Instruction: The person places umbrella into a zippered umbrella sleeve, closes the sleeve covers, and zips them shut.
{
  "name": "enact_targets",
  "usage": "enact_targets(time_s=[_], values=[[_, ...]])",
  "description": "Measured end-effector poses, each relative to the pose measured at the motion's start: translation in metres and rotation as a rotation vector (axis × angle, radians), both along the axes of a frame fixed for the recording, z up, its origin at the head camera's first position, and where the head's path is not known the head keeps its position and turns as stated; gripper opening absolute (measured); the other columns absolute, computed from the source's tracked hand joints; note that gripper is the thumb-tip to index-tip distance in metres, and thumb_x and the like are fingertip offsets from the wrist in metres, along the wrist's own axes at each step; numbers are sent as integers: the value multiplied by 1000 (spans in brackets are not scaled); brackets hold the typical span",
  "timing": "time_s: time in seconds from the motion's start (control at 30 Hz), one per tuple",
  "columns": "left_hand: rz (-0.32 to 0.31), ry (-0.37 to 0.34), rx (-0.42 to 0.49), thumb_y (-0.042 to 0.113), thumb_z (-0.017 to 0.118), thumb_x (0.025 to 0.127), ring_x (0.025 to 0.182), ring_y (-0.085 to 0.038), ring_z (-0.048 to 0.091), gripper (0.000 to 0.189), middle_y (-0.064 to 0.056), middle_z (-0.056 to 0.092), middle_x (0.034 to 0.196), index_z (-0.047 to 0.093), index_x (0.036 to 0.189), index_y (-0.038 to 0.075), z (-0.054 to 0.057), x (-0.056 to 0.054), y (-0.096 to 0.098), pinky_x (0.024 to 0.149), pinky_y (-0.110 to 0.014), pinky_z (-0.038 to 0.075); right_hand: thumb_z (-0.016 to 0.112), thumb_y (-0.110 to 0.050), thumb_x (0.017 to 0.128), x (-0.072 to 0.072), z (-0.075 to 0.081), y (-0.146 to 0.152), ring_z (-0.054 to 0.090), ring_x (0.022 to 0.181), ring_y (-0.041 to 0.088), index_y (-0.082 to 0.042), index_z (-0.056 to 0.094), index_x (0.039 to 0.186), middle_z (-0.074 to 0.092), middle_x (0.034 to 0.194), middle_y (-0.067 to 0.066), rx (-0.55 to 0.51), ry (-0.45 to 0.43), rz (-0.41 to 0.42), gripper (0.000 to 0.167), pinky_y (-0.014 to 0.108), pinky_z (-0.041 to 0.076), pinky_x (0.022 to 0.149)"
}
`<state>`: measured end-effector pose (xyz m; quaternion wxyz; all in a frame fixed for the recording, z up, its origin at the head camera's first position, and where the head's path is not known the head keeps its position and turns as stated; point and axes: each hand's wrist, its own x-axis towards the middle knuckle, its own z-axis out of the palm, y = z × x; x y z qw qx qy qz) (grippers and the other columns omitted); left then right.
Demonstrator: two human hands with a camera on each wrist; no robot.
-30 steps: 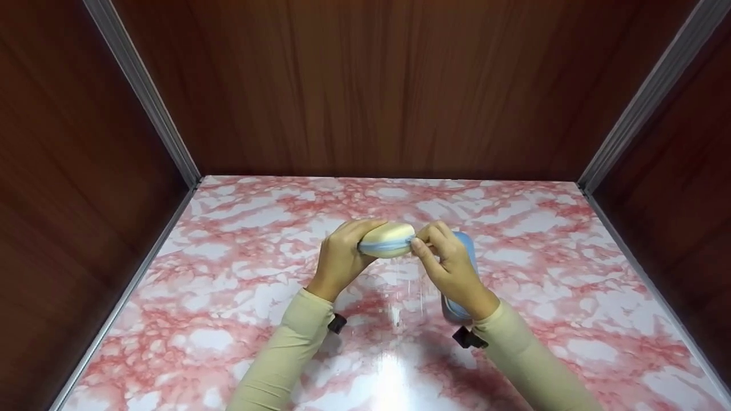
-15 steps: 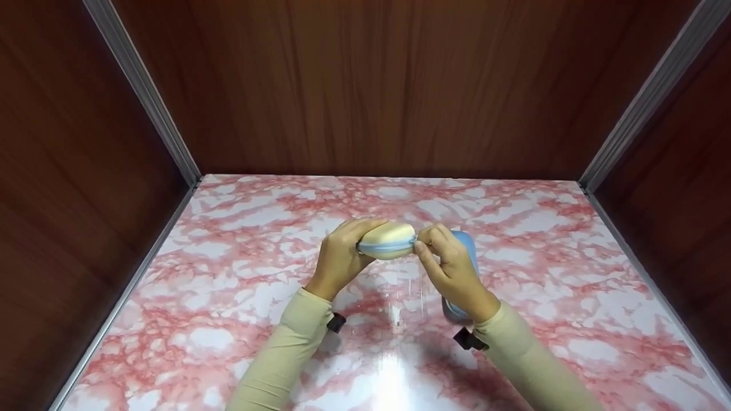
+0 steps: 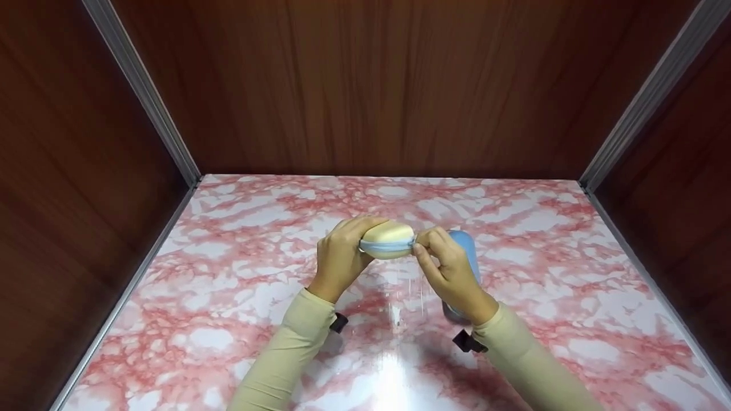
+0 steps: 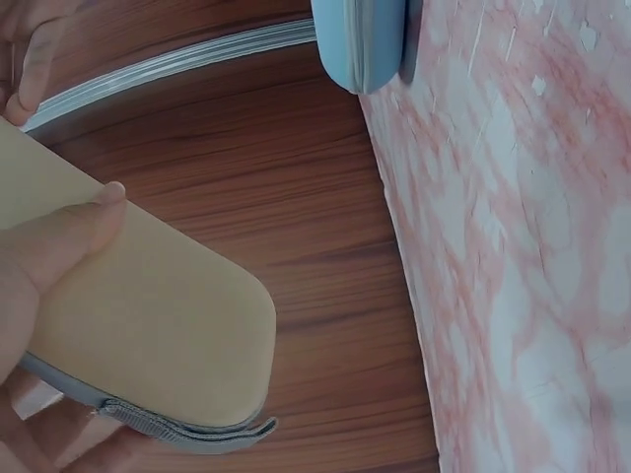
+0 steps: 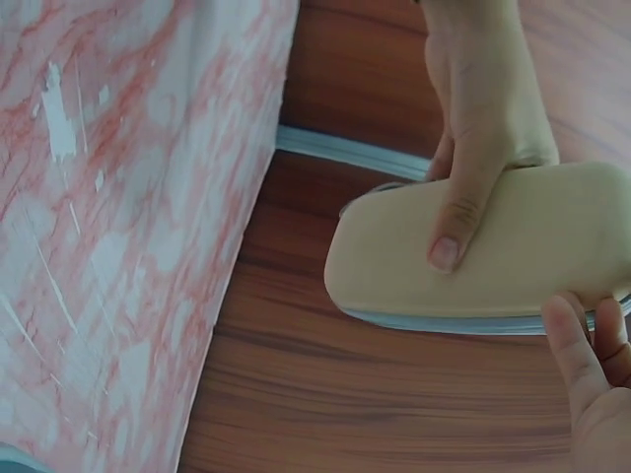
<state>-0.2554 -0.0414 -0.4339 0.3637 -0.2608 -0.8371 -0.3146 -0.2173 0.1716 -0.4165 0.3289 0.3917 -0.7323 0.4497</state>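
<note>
My left hand [image 3: 341, 251] grips one end of a cream hard-shell zip case [image 3: 388, 231], held up over the table. A light blue zipper band [image 3: 388, 246] runs along its side towards me. In the left wrist view, the left thumb [image 4: 79, 232] lies across the cream shell, and a grey fabric loop [image 4: 187, 426] shows at the near end. At the case's right end, my right hand [image 3: 454, 271] pinches the small zipper pull between thumb and finger; the fingertips mostly hide the pull. The right wrist view shows those fingers [image 5: 572, 340] right at the zipper edge.
A blue zip case [image 3: 465, 248] lies on the red-and-white marbled table [image 3: 257, 342], partly behind my right hand and wrist. Brown wood-grain panels [image 3: 365, 85] with metal corner strips [image 3: 148, 91] enclose the back and sides.
Both hands keep their holds on the cream case, which stays nearly in place. The zipper band has turned slightly more level, and the right fingers have shifted a little at its right end.
</note>
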Motion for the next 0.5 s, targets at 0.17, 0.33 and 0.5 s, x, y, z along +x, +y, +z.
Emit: enact_targets(time_s=[0.17,0.33,0.5], values=[[-32,7,25,16,87,74,108,-10,65,49,12,70,117,73,119,32,0,-1,-1,80,-39,57,54,-3,100,0,1,-1,55,81,18,-3,56,88,58,90,8,-16,17,19,12,21,49,72],[-57,40,43,10,86,74,111,-11,65,50,8,71,119,73,120,27,-1,-3,-2,86,-37,56,53,16,91,2,2,-3,56,81,21,1,55,87,57,89,13,-42,1,59,16,19,51,74],[-60,52,44,10,87,74,112,-11,64,51,8,71,119,73,120,27,-3,-4,-3,89,-36,55,50,26,84,14,18,-11,57,82,21,5,53,84,56,87,19,-59,-28,72,21,20,51,76]])
